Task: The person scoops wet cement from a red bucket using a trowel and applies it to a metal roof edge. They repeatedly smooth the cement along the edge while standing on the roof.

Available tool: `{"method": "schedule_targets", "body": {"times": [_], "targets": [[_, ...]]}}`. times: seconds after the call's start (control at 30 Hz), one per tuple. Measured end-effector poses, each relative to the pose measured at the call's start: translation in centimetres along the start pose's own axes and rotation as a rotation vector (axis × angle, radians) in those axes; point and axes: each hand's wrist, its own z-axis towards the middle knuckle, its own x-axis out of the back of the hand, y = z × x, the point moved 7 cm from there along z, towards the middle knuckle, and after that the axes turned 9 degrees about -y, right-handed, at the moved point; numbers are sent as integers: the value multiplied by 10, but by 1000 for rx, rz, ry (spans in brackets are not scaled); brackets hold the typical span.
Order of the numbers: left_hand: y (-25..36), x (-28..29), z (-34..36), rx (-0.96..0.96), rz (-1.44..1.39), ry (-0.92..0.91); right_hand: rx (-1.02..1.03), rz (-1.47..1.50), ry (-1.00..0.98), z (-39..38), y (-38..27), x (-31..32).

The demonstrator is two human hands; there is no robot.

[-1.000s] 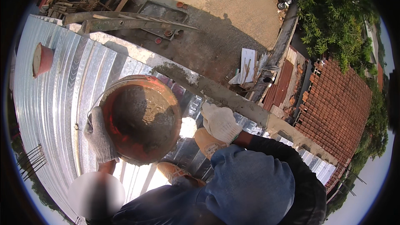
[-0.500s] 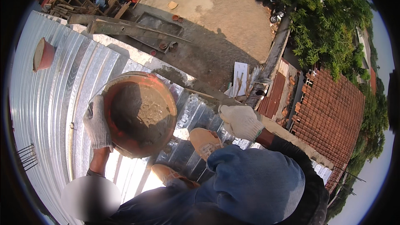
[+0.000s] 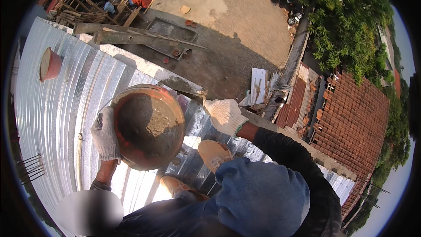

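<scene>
Mortar (image 3: 153, 116) fills a round, reddish bucket (image 3: 180, 142) that stands tilted on the corrugated metal sheets in front of me. My left hand (image 3: 104, 134), in a whitish knit glove, is closed on the bucket's left side, near its thin wire handle. My gloved right hand (image 3: 226, 116) is closed round the handle of a trowel (image 3: 202, 95), whose thin blade shows nearly edge-on. The blade points left along the wall top, by a wet mortar patch (image 3: 177, 83). The fingers of my right hand are partly hidden by the glove's back.
My shoes (image 3: 215, 156) stand on the shiny metal decking (image 3: 57, 118), right of the bucket. A second red bucket (image 3: 50, 64) lies at the far left. Beyond the wall edge (image 3: 136, 63) the ground lies lower, with planks (image 3: 127, 38) and a mixing trough (image 3: 172, 30).
My right hand has moved left and away from me, bringing the trowel to the mortar patch on the wall top. My left hand keeps its hold on the bucket. The view has shifted slightly.
</scene>
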Motion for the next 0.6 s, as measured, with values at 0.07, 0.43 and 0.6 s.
{"method": "schedule_targets", "body": {"times": [0.07, 0.43, 0.6], "targets": [[-7, 5, -2, -28, 11, 12, -37, -17, -32, -9, 0, -10], [-13, 6, -4, -18, -42, 28, -205, 99, -239, -78, -4, 17], [-12, -1, -10, -74, -91, 18, -295, 117, -336, -108, 0, 13]]}}
